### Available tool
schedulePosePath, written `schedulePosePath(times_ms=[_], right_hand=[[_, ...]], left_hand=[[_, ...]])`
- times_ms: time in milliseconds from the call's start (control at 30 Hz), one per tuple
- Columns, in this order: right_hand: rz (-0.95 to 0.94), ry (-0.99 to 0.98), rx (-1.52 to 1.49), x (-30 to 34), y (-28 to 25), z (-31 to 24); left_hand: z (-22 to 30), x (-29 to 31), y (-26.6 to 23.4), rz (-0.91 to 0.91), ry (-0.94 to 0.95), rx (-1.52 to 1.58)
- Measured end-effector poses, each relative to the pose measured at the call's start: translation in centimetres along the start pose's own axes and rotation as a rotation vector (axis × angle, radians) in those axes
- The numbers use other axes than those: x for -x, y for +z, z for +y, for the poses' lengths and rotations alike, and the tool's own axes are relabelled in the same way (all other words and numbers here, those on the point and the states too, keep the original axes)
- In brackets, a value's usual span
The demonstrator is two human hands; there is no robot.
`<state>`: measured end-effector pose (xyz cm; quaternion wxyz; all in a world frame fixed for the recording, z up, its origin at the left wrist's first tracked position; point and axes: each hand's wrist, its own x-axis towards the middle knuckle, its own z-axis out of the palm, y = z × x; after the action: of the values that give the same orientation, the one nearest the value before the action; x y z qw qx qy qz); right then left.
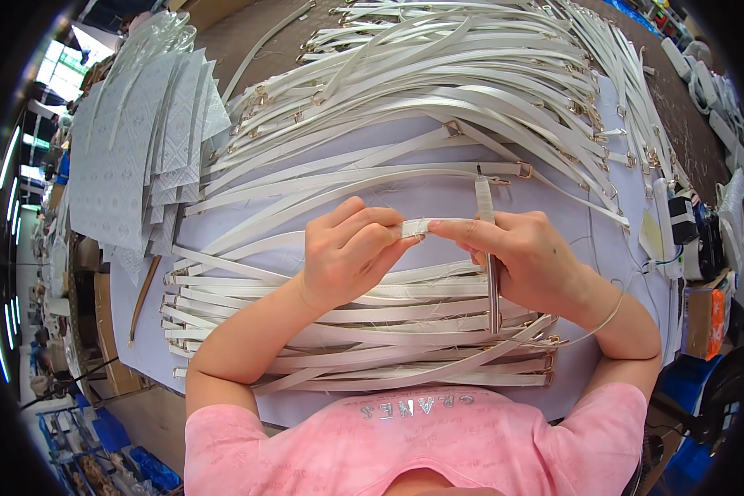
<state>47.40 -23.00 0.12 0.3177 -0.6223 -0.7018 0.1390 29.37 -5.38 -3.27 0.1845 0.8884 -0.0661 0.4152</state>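
Note:
A narrow white strap (416,227) is pinched in my left hand (349,248), its fingers closed over it. My right hand (531,255) is wrapped round a corded pen-like tool (484,198) with a thin dark tip pointing away from me, a whitish wrapped section and a metal lower shaft. The index finger of that hand also presses on the strap, near the left fingertips. Just beneath both hands lies a row of white straps (364,339) with metal buckles and loose threads.
A large heap of white buckled straps (438,62) covers the far side of the white tabletop (145,318). Patterned pale grey sheets (128,157) are stacked at the left. To the right are a black box-shaped device (683,220) and an orange package (716,322). The tool's cord loops past my right forearm.

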Motion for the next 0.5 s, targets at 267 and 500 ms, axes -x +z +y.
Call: schedulePosePath(times_ms=[267, 500], right_hand=[[0.025, -0.009, 0.011, 0.12, 0.31, 0.08], [0.012, -0.015, -0.013, -0.08, 0.2, 0.1]], left_hand=[[0.14, -0.07, 0.31, 0.008, -0.014, 0.0], [0.07, 0.08, 0.18, 0.01, -0.016, -0.001]])
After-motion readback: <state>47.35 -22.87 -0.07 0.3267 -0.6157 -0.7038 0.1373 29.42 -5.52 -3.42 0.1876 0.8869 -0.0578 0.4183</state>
